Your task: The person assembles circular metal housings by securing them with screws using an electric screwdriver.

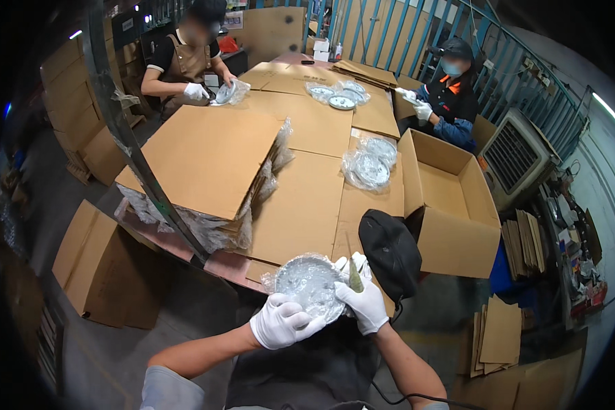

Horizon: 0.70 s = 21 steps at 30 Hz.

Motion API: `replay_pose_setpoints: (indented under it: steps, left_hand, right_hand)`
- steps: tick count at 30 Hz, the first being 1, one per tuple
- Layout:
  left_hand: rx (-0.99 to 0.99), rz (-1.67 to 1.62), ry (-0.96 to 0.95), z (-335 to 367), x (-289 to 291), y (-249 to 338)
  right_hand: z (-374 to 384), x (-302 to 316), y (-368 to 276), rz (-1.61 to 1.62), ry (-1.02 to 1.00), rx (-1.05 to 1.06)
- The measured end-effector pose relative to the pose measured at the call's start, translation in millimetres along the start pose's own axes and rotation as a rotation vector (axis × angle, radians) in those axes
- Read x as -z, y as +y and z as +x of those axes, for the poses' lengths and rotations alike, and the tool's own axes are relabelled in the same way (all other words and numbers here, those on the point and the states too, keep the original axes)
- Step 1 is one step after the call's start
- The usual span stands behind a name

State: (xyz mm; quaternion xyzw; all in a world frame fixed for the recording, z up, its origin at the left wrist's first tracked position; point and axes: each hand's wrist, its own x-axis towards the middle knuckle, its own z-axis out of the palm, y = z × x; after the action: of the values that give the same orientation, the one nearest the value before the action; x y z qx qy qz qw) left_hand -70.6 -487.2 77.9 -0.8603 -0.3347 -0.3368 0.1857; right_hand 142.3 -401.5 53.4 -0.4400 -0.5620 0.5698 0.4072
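A round silvery metal disc (307, 283) in clear plastic film is held up in front of me at the near table edge. My left hand (283, 322), in a white glove, is closed on the disc's lower left rim. My right hand (363, 304), also gloved, grips its right side with the thumb over the film. A thin pointed tool with a greenish handle (354, 277) sticks up from my right hand, its tip upward. The exact tool kind is unclear, and the fingers behind the disc are partly hidden. Beside my right hand lies a black cloth item (389, 251).
Cardboard sheets (301, 198) cover the table. A cardboard stack with bubble wrap (215, 157) stands left, near a metal post (133, 154). Wrapped discs (370, 167) lie right of centre, by an open carton (451, 219). Two gloved people (184, 65) (447, 96) handle discs across the table.
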Motion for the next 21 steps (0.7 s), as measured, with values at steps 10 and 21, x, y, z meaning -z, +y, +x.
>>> replay_pose_setpoints:
  steps: [10, 21]
  left_hand:
    - [1.380, -1.164, 0.211, -45.8, -73.6, -0.3]
    - [1.324, -1.880, 0.052, -33.2, -56.5, 2.7]
  right_hand:
    - [-17.3, 14.7, -17.8, -0.154, 0.085, -0.054]
    - [-14.2, 12.9, -17.9, 0.622, 0.023, -0.300]
